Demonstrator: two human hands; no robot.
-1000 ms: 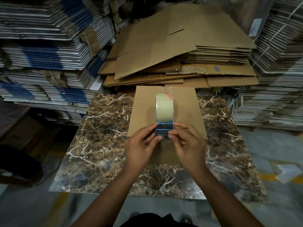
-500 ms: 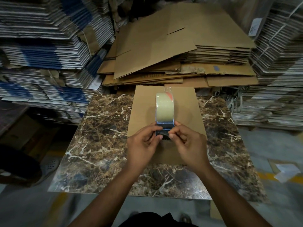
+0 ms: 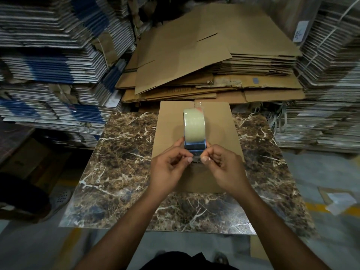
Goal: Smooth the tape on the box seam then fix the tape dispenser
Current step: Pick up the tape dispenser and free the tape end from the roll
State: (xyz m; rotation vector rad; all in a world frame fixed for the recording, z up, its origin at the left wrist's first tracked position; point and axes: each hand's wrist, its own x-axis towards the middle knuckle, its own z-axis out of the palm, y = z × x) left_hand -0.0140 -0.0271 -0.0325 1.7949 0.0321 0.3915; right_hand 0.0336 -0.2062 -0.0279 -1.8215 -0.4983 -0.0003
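We see one tape dispenser (image 3: 194, 133) above one box (image 3: 195, 145); left hand (image 3: 169, 170) and right hand (image 3: 224, 168) pinch its near end; no writing legible.

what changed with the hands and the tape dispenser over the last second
Little changed. Both hands curled tighter: the left hand and right hand now pinch at the near end of the tape dispenser, thumbs up, where their fingers were spread flatter a second ago. Nothing was let go. The dispenser stays upright on the cardboard box, and the box has not shifted on the marble table.
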